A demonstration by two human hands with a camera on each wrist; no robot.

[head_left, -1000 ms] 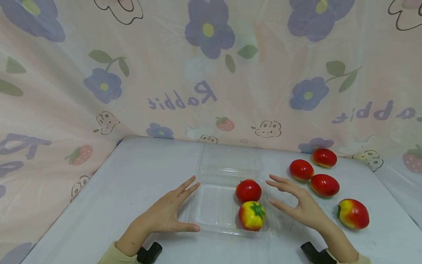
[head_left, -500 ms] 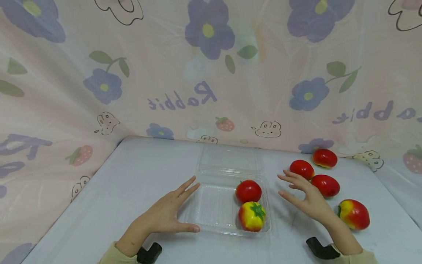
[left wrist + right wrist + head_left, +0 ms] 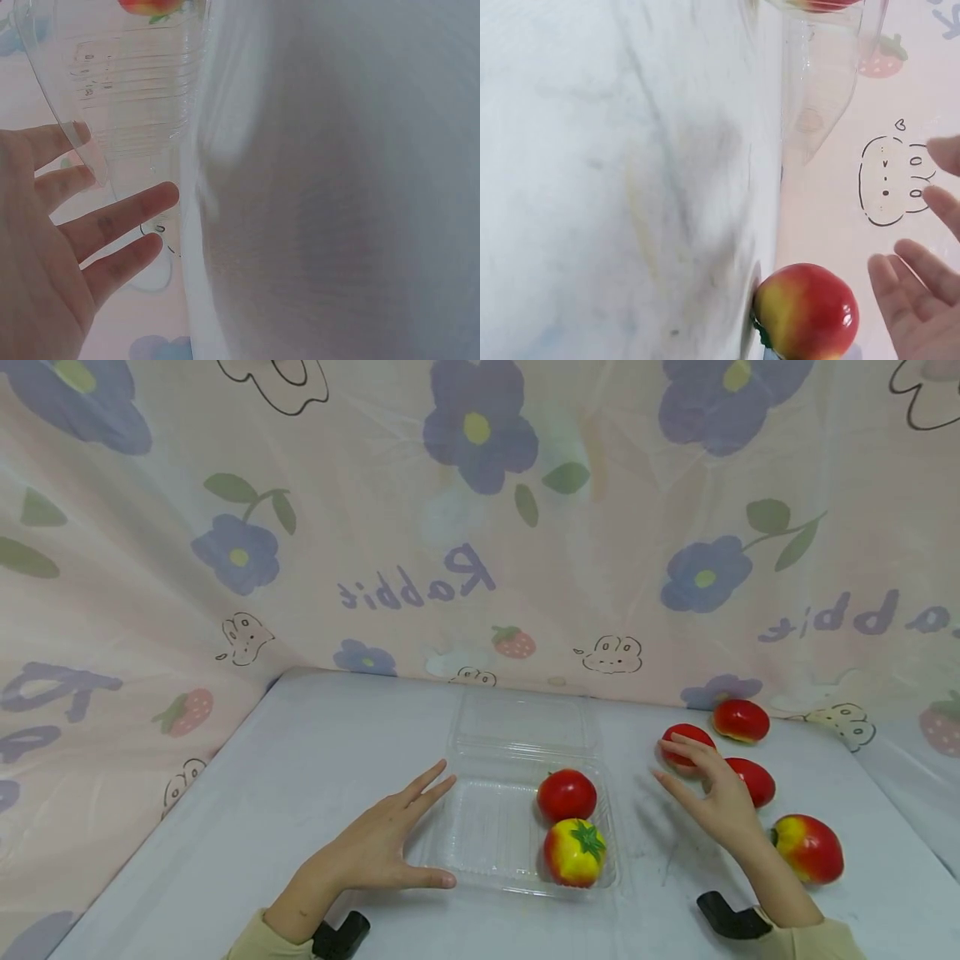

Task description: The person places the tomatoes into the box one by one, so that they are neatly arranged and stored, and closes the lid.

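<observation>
Inside the open clear container (image 3: 480,827), along its right side, sit a red fruit (image 3: 566,795) and a yellow-and-red fruit (image 3: 575,853). Immediately left of the container, the left hand (image 3: 371,847) has its fingers spread; right of the container, the right hand (image 3: 717,797), fingers parted, is positioned beside a loose fruit (image 3: 692,732), with three more fruits (image 3: 741,721) farther right on the desk (image 3: 337,752).

The fruits (image 3: 566,796) look glossy, the container (image 3: 487,827) shiny plastic, the backdrop (image 3: 360,493) matt cloth.
</observation>
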